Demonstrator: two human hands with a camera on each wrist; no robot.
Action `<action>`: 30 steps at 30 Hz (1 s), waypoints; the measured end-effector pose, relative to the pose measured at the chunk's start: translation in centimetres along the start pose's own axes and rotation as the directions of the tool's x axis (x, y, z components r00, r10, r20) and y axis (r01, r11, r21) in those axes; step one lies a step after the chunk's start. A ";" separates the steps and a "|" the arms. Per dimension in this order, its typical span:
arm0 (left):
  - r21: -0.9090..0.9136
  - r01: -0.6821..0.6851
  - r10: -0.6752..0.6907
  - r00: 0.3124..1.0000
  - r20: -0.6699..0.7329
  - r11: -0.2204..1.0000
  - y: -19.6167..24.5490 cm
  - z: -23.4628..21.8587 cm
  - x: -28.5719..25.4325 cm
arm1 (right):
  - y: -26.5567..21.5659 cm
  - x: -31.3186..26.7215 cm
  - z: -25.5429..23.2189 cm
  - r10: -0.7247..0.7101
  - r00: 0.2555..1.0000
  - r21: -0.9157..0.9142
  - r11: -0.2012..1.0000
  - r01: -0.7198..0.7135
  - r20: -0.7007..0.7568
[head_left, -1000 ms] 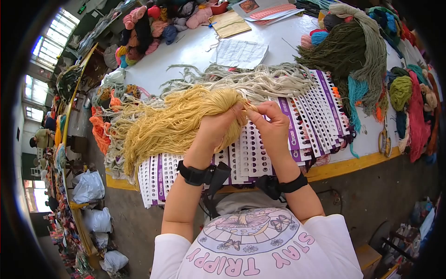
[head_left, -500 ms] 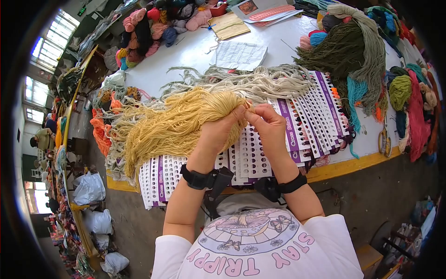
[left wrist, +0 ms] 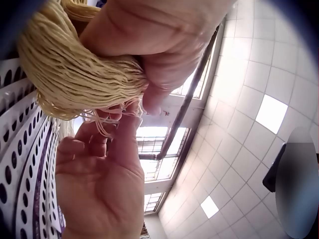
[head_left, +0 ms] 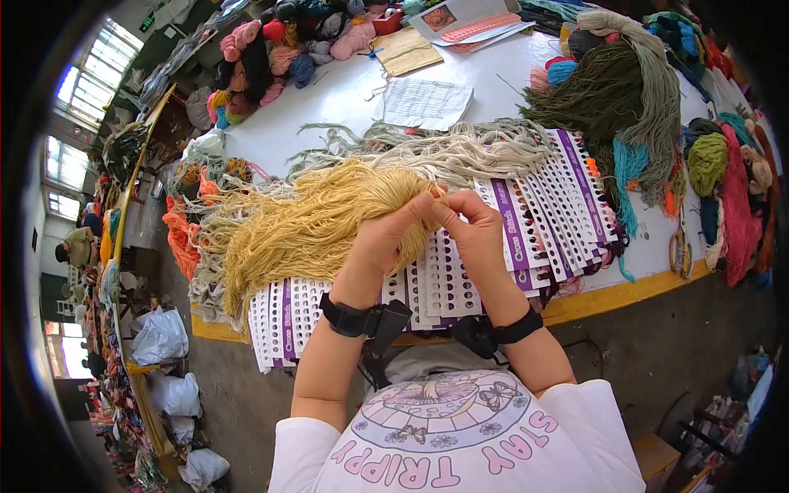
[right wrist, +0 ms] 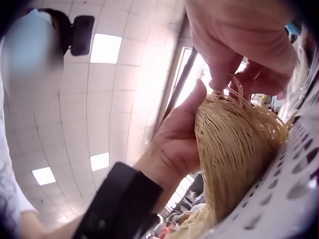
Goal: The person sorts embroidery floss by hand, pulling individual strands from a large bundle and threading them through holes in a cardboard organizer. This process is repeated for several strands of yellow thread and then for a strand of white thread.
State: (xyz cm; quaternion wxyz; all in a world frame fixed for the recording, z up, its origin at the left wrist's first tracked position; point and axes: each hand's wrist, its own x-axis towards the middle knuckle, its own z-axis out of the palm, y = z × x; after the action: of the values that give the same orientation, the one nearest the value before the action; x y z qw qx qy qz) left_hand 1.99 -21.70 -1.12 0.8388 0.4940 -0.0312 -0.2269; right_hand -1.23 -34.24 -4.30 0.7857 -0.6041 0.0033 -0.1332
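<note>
A thick hank of yellow yarn [head_left: 304, 222] lies across the cards, its looped end raised at the hands. My left hand [head_left: 393, 228] grips that looped end, thumb on top. Beside it my right hand [head_left: 472, 232] pinches a few strands between thumb and fingertips. In the left wrist view, thin loops stand out of the yarn [left wrist: 75, 74] between both hands' fingertips. The right wrist view has the yarn [right wrist: 234, 144] hanging from the left hand [right wrist: 177, 137], with the right hand [right wrist: 244, 40] above it. White and purple punched cards [head_left: 448, 279] lie under the yarn.
Pale grey and cream yarn [head_left: 460, 148] lies behind the hank. Farther back on the white table are a paper sheet [head_left: 426, 100] and a brown pad [head_left: 408, 52]. Dark green yarn [head_left: 592, 90] and scissors [head_left: 680, 251] are at the right. Orange yarn [head_left: 181, 238] is at the left.
Both hands have shifted slightly down in the head view, and the right hand has come a little closer to the left. Both keep their hold on the yarn.
</note>
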 end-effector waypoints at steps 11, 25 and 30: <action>0.208 -0.102 0.145 0.969 -0.201 0.973 -0.7 0.3 -0.2 | -0.4 -0.1 -0.3 0.312 0.950 0.282 0.909 -0.306 0.027; -0.032 0.049 -0.053 0.987 -0.152 0.998 -0.8 -0.2 -0.1 | -0.2 -0.2 -0.7 0.361 0.932 0.343 0.870 -0.353 0.042; -0.030 0.069 -0.072 0.991 -0.110 0.997 -0.5 0.6 -0.4 | -0.4 -0.2 -0.9 0.349 0.936 0.312 0.884 -0.348 0.054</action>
State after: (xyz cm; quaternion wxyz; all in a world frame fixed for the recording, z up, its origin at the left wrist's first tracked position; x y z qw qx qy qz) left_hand 1.26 -22.24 -1.16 0.8370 0.4958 0.0360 -0.2287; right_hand -1.62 -35.18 -4.17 0.8833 -0.4596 0.0916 0.0102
